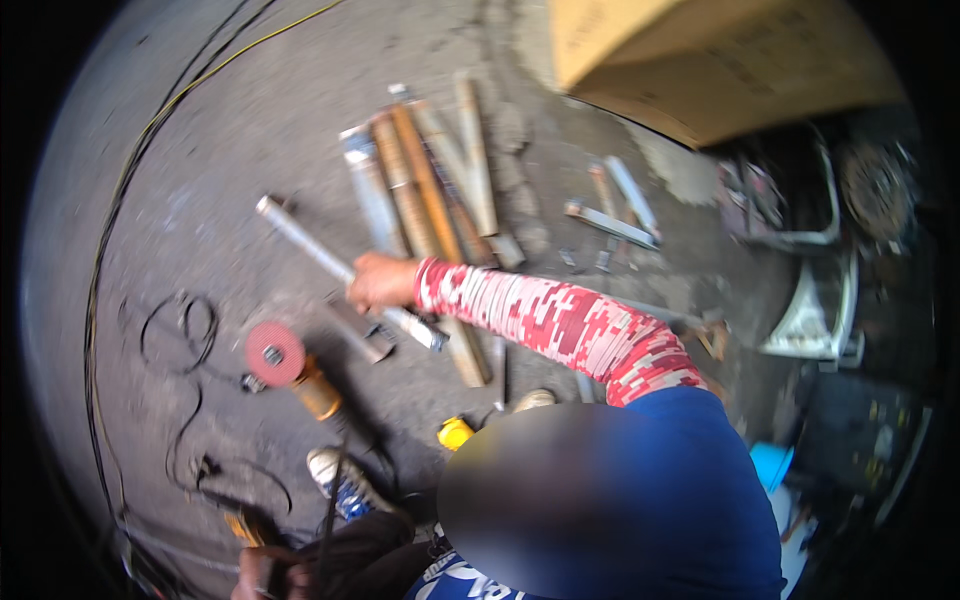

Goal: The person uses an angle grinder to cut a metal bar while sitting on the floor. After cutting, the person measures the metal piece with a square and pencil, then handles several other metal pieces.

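Observation:
My right hand point(380, 283), reaching forward in a red-and-white patterned sleeve, is closed around a long pale metal bar point(308, 243), gripping it past its middle. The bar slants above the floor and looks blurred. Beyond and beside that hand lies a loose pile of metal bars point(415, 180), some grey, some rusty orange. A short bar piece point(358, 330) lies just below it. At the lower left edge, my left hand point(268, 577) is closed around something dark that is partly cut off. An angle grinder point(312, 388) with a red disc point(274, 354) rests on the floor left of my feet.
Black cables point(188, 345) curl across the floor at left, with a yellow cord point(240, 48) farther out. Short cut pieces point(625, 205) lie to the right, below a large cardboard box point(690, 75). A white plastic chair point(815, 310) and a wheel point(878, 190) stand far right.

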The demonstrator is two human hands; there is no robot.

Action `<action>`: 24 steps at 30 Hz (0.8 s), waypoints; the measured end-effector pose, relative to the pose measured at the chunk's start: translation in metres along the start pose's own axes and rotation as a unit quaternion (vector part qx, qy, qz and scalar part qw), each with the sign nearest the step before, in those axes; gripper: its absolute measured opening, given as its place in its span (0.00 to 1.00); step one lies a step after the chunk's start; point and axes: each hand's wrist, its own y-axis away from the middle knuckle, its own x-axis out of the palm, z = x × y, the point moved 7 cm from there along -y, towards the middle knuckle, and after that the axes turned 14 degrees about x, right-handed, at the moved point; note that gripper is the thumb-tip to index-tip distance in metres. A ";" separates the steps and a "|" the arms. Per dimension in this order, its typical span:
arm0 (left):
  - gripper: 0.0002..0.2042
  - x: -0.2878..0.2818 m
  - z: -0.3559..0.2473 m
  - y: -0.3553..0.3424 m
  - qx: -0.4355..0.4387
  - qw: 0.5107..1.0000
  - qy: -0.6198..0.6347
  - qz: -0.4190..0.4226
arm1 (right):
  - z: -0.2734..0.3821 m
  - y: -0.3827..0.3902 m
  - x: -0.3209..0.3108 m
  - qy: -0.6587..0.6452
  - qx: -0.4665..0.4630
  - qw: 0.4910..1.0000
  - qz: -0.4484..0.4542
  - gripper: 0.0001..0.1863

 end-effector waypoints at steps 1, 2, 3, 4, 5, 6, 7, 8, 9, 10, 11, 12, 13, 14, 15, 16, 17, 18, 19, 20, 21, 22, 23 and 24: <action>0.10 0.004 0.003 -0.001 -0.004 1.000 0.022 -0.009 | -0.013 0.027 -0.005 -0.031 0.008 0.999 -0.001 0.13; 0.10 0.008 0.007 -0.001 -0.012 0.999 0.039 -0.025 | -0.029 0.052 -0.007 -0.100 0.050 0.994 0.012 0.13; 0.10 0.012 0.013 0.000 -0.038 0.996 0.067 -0.042 | -0.043 0.076 -0.005 -0.113 0.087 0.988 0.052 0.11; 0.09 0.015 0.015 -0.002 -0.033 0.998 0.043 -0.038 | -0.058 0.108 -0.009 -0.196 0.078 0.976 0.047 0.10; 0.09 0.018 0.016 -0.005 -0.026 0.999 0.018 -0.034 | -0.069 0.138 -0.016 -0.246 0.037 0.968 0.035 0.10; 0.09 0.021 0.016 -0.009 -0.021 0.999 -0.006 -0.030 | -0.085 0.160 -0.020 -0.195 0.046 0.980 -0.007 0.10; 0.09 0.026 0.015 -0.011 -0.021 0.999 0.020 -0.044 | -0.102 0.184 -0.024 -0.215 0.043 0.974 -0.054 0.09; 0.08 0.031 0.010 -0.019 0.010 0.999 -0.003 -0.036 | -0.121 0.204 -0.027 -0.231 0.056 0.967 -0.092 0.09; 0.08 0.036 0.005 -0.027 0.040 0.998 -0.026 -0.029 | -0.140 0.221 -0.030 -0.230 0.071 0.959 -0.149 0.11; 0.08 0.042 -0.003 -0.032 0.069 0.996 -0.051 -0.022 | -0.159 0.238 -0.032 -0.208 0.094 0.951 -0.208 0.15; 0.08 0.048 -0.006 -0.032 0.050 0.997 -0.047 -0.023 | -0.176 0.255 -0.030 -0.241 0.089 0.934 -0.247 0.17; 0.08 0.056 -0.011 -0.036 0.062 0.997 -0.055 -0.011 | -0.194 0.269 -0.026 -0.266 0.087 0.917 -0.284 0.19; 0.07 0.065 -0.013 -0.043 0.072 0.995 -0.064 0.000 | -0.211 0.280 -0.021 -0.291 0.088 0.899 -0.315 0.20; 0.07 0.073 -0.014 -0.050 0.081 0.994 -0.075 0.011 | -0.226 0.293 -0.017 -0.317 0.057 0.871 -0.370 0.24; 0.05 0.083 -0.006 -0.059 0.058 0.998 -0.015 -0.018 | -0.248 0.303 -0.010 -0.307 0.106 0.847 -0.421 0.23; 0.03 0.091 -0.016 -0.059 0.116 0.989 -0.083 0.044 | -0.267 0.310 -0.003 -0.292 0.141 0.820 -0.472 0.23; 0.03 0.098 -0.012 -0.061 0.098 0.991 -0.068 0.065 | -0.285 0.311 0.007 -0.346 0.144 0.786 -0.491 0.21; 0.04 0.105 -0.005 -0.065 0.079 0.992 -0.052 0.087 | -0.304 0.311 0.019 -0.406 0.171 0.741 -0.507 0.19; 0.06 0.114 0.002 -0.061 0.052 0.994 -0.002 0.096 | -0.315 0.310 0.027 -0.435 0.149 0.718 -0.522 0.17; 0.10 0.119 0.014 -0.061 -0.003 0.996 0.037 0.084 | -0.328 0.309 0.035 -0.477 0.147 0.679 -0.539 0.15; 0.11 0.125 0.020 -0.066 -0.009 0.995 0.030 0.098 | -0.339 0.307 0.039 -0.496 0.155 0.645 -0.561 0.15; 0.12 0.130 0.026 -0.070 -0.015 0.993 0.023 0.111 | -0.351 0.306 0.040 -0.513 0.155 0.617 -0.576 0.16; 0.12 0.132 0.031 -0.074 -0.013 0.994 0.028 0.108 | -0.360 0.306 0.040 -0.529 0.154 0.589 -0.592 0.16; 0.13 0.132 0.034 -0.077 -0.012 0.994 0.033 0.100 | -0.369 0.308 0.039 -0.543 0.152 0.560 -0.607 0.16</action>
